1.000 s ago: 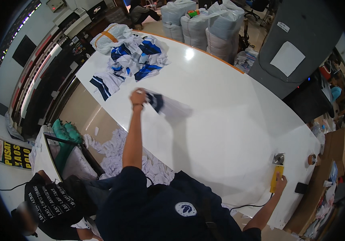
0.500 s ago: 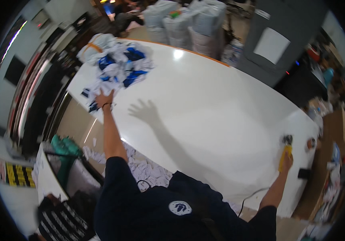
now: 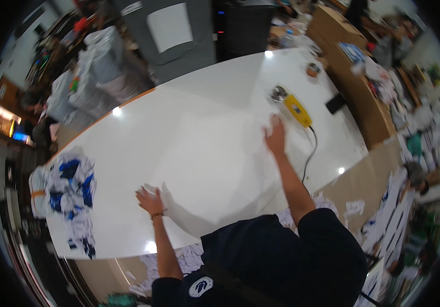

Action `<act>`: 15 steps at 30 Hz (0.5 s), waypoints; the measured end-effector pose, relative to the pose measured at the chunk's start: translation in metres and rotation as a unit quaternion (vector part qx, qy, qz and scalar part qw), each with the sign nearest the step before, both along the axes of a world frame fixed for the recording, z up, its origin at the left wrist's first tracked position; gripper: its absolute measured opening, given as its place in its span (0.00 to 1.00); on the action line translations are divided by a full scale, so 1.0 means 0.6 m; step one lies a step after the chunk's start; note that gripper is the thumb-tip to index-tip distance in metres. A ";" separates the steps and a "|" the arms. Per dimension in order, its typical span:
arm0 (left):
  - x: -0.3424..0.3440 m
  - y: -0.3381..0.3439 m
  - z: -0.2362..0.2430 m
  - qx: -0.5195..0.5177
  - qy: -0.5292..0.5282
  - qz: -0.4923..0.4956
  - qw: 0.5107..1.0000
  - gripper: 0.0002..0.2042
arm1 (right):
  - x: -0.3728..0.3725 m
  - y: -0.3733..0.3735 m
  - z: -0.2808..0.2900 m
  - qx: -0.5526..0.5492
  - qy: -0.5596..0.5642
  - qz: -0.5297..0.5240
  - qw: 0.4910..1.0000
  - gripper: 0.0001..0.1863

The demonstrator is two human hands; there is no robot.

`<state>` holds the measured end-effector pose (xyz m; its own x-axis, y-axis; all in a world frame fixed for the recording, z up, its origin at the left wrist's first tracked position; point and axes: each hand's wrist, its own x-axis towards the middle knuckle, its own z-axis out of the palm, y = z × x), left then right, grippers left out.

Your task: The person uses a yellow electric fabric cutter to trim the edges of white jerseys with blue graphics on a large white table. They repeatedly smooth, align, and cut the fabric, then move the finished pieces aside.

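Head cam: left hand (image 3: 151,201) over white surface (image 3: 204,138), fingers spread; right hand (image 3: 276,137) near yellow corded cutter (image 3: 297,110), thumb kinda splayed off fingers.

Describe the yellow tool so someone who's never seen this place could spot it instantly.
Find the big white table, then its right end, near the cardboard panel. The yellow tool lies just beyond and right of the right hand. Unlike the flat black object nearby, it has a round metal head and trailing cord.
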<state>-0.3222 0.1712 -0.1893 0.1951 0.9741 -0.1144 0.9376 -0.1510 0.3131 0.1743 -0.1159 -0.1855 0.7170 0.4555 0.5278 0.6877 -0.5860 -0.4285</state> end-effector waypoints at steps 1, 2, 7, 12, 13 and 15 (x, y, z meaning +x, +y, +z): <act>0.043 -0.058 0.017 0.001 0.069 -0.019 0.997 0.42 | -0.073 0.001 0.000 -0.025 0.065 0.038 0.997 0.39; 0.076 -0.106 0.023 0.032 0.062 -0.066 0.995 0.43 | -0.134 -0.015 -0.017 -0.087 0.078 0.062 0.991 0.40; 0.116 -0.184 0.013 0.071 0.105 -0.163 0.978 0.43 | -0.354 -0.139 0.059 -0.258 0.153 0.200 0.933 0.45; 0.124 -0.185 0.025 0.063 0.127 -0.137 0.980 0.39 | -0.382 -0.304 0.078 -0.269 0.099 0.274 0.918 0.39; 0.127 -0.185 0.029 0.059 0.143 -0.135 0.979 0.39 | -0.384 -0.341 0.084 -0.279 0.101 0.257 0.920 0.37; 0.130 -0.186 0.035 0.060 0.143 -0.131 0.979 0.39 | -0.381 -0.387 0.094 -0.262 0.077 0.212 0.938 0.28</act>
